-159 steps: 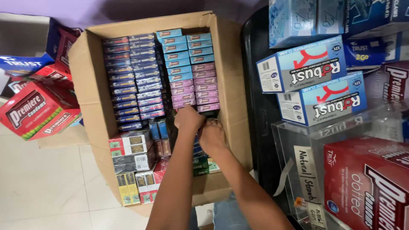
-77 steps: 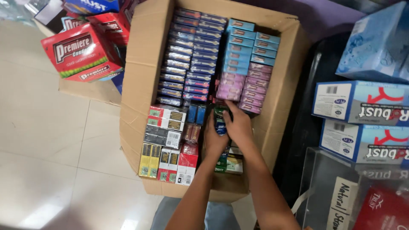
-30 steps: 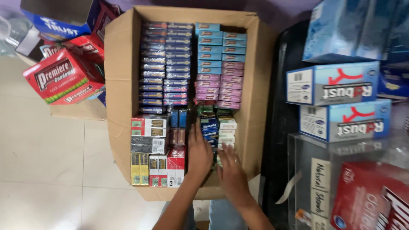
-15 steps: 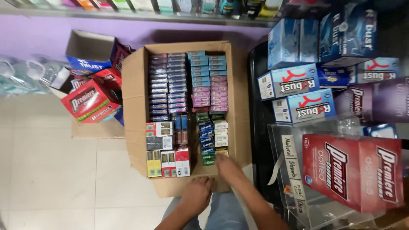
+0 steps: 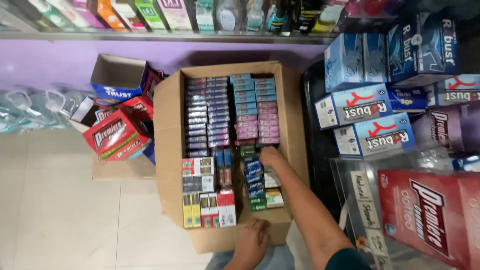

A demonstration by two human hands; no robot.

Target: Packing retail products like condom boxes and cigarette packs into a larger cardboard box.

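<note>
Nearest the camera, the left hand [image 5: 251,243] rests on the near rim of the cardboard box [image 5: 165,150], fingers curled over the front flap, gripping the edge and no pack. Just beyond, the right forearm runs from lower right up and to the left into the box, and the right hand [image 5: 270,156] sits at the far end of the short column of blue and green packs [image 5: 255,181], knuckles up and fingers bent down onto the top of that column. It looks closed on a pack, though the fingertips are hidden, so I cannot tell for sure whether it grasps or only presses. That column runs near to far, long axis in line with the box's long sides, and it lies straight ahead of the right hand and to the right of the left one, so the right hand is plainly the nearer. White and green packs [image 5: 273,190] lie just beside the column, under the forearm. To the left sit mixed red, yellow and grey packs [image 5: 206,200]. Farther in, tight rows of dark blue packs [image 5: 207,115], light blue packs [image 5: 248,92] and pink packs [image 5: 257,125] fill the far half. Outside, red cartons [image 5: 116,136] lie to the left, blue and white cartons [image 5: 372,120] to the right, with a shelf [image 5: 150,36] at the far edge.
</note>
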